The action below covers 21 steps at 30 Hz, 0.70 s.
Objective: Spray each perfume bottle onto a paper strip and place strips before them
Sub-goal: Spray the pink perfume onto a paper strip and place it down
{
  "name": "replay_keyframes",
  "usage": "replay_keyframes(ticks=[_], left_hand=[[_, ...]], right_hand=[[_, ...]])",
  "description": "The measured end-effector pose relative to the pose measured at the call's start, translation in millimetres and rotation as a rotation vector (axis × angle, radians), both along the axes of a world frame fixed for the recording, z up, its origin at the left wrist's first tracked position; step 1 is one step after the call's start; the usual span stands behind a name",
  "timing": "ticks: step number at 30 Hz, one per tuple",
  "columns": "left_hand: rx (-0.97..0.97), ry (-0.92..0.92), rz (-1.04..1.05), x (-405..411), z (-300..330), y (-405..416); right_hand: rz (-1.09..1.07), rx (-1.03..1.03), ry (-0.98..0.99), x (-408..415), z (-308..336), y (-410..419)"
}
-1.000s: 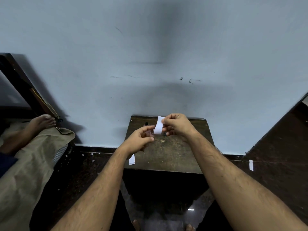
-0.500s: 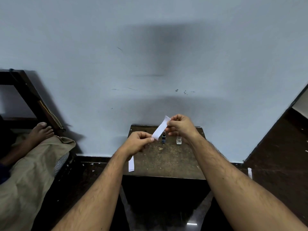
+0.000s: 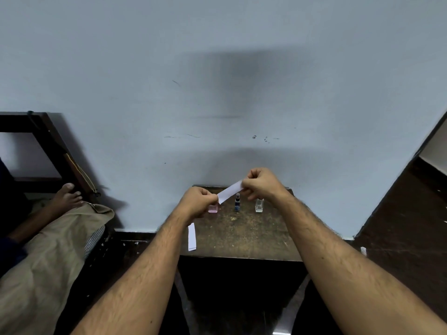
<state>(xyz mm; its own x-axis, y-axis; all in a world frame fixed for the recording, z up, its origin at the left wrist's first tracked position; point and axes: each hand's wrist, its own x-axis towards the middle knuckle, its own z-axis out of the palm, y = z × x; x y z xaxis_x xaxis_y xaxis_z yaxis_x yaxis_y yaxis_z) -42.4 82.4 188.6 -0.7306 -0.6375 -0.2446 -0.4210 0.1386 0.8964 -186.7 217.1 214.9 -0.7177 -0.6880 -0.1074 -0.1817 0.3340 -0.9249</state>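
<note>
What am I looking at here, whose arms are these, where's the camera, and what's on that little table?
There is no machine: these are a person's two bare arms, filmed by one wide-angle camera worn on their head, looking forward and down. The left hand and right hand each pinch one end of a white paper strip, holding it in the air over a small worn brown wooden table that stands against a pale blue wall. On the table stand three little perfume bottles in a row: a pink one, a dark blue one and a clear glass one. A second white paper strip lies at the table's left edge.
</note>
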Motion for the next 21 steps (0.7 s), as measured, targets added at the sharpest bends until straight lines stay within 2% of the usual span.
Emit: replay_keyframes(ticks=[11, 21], left_hand=[[-0.152, -0.075, -0.037, 4.8, 18.7, -1.3], [-0.241, -0.076, -0.048, 3.8, 31.4, 4.3]], right_hand=[[0.154, -0.030, -0.028, -1.2, 17.0, 19.9], [0.091, 0.007, 0.269, 11.2, 33.9, 23.5]])
